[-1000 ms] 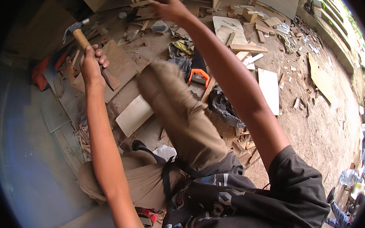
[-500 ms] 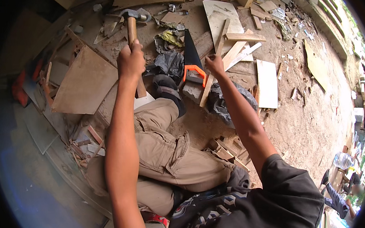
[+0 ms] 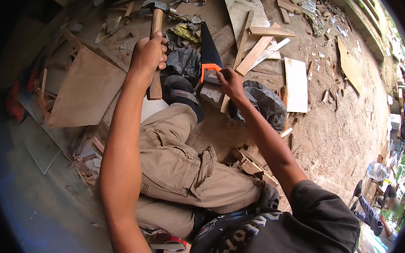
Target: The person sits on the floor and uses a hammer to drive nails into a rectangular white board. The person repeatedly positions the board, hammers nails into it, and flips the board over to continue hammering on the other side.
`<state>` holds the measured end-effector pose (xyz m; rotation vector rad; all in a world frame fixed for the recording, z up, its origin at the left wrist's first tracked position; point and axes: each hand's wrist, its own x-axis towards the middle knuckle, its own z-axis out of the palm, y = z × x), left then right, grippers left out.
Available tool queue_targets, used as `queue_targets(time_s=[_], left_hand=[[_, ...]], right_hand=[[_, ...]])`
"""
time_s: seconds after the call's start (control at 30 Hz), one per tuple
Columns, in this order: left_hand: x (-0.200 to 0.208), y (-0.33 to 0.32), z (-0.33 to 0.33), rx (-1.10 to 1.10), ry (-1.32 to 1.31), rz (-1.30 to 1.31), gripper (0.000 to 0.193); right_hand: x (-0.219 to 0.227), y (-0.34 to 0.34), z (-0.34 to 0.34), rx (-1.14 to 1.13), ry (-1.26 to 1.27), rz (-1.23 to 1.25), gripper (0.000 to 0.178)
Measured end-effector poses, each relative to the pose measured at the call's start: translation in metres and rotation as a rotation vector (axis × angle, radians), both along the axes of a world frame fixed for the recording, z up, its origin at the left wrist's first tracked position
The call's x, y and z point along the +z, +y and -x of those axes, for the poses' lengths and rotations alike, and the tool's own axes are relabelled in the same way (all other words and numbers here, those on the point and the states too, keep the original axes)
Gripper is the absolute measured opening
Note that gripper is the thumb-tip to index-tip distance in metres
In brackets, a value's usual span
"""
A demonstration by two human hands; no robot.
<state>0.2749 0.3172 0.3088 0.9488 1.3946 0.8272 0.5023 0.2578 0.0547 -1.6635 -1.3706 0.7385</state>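
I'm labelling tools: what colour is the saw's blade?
The blade is black, clearest in the head view.

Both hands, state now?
Left hand: closed, holding the hammer by its handle.
Right hand: fingers at the saw's orange handle; cannot tell whether it grips.

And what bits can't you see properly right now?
All in the head view:
- The middle of the hammer handle: covered by the left hand.
- Whether the right hand grips the saw: its own back hides the fingertips.
- Part of the black plastic: behind the right forearm.
- What the red thing is: dark and blurred near the lens's left rim.
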Motion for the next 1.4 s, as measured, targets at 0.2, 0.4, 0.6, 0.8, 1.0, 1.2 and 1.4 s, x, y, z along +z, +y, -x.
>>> queue_targets(time_s=[0.2,0.4,0.6,0.8,1.0,1.2,1.4], left_hand=[[0.025,0.002,0.04,0.016,0.028,-0.05,0.03],[0.009,-0.002,0.084,0.186,0.041,0.037,0.028],[0.011,-0.006,0.104,0.308,-0.173,0.102,0.027],[0.013,0.0,0.102,0.237,-0.224,0.108,0.03],[0.012,0.022,0.081,0.159,-0.309,0.118,0.03],[0.008,0.011,0.112,0.277,-0.27,0.135,0.026],[0.007,0.007,0.114,0.292,-0.298,0.097,0.029]], right_hand=[[0.001,0.052,0.11,0.397,-0.002,-0.068,0.015],[-0.097,0.128,0.171,0.617,-0.172,-0.053,0.017],[-0.141,0.149,0.161,0.125,-0.547,0.098,0.018],[-0.149,0.166,0.155,0.698,-0.826,0.129,0.019],[-0.223,0.194,0.081,0.119,-1.122,-0.23,0.041],[-0.178,0.185,0.141,0.466,-0.808,0.166,0.032],[-0.164,0.183,0.138,0.493,-0.821,0.146,0.033]])
